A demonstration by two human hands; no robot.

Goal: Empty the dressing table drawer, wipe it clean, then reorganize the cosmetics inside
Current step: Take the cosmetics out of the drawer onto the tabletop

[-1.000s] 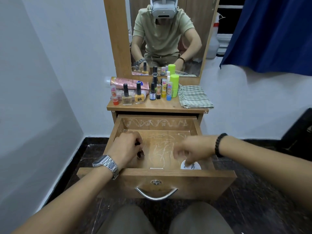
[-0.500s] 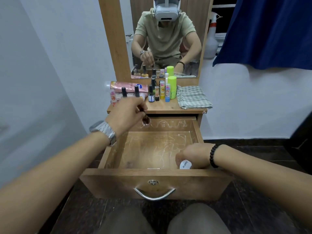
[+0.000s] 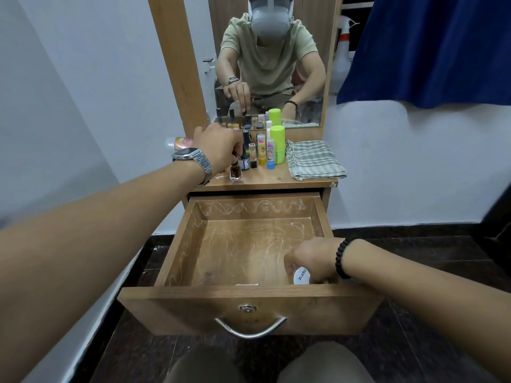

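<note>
Meanwhile, left hand [image 3: 218, 146] outstretched, pinching brown bottle [image 3: 235, 171] on tabletop [image 3: 265, 179]; right hand [image 3: 313, 257] in drawer [image 3: 177, 244], gripping white jar [image 3: 301, 275].

The left hand [image 3: 218, 146], with a silver metal watch [image 3: 193, 158] on its wrist, reaches over the wooden dressing table top [image 3: 276, 179] and pinches the dark cap of a small brown nail polish bottle [image 3: 236, 172] standing upright at the front of a cluster of cosmetics. A folded green checked cloth [image 3: 313, 160] lies to the right of them. Below, the open wooden drawer [image 3: 249, 244] shows a scratched, streaked bottom. The right hand [image 3: 312, 258], a black beaded bracelet [image 3: 343, 258] at its wrist, curls over a round white container [image 3: 301, 275] in the drawer's near right corner.
</note>
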